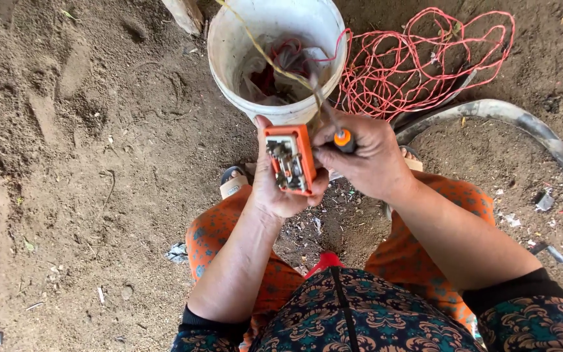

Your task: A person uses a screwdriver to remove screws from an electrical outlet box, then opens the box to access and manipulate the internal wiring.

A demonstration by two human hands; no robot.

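My left hand [275, 189] grips an orange rectangular switch box [289, 160], its open side up with metal terminals showing. My right hand [369, 156] is closed around a screwdriver with an orange-capped handle [343, 138]; its shaft runs up and left past the box's top right corner. A thin yellowish wire [262, 52] runs from the box up over a white bucket [229, 45]. Both hands are held above my knees in orange patterned trousers.
The white bucket holds crumpled plastic and red wire. A tangle of red wire [425, 58] lies on the dirt to its right. A curved grey strip [522, 120] lies at the right. Loose dirt ground [66, 163] with debris surrounds me.
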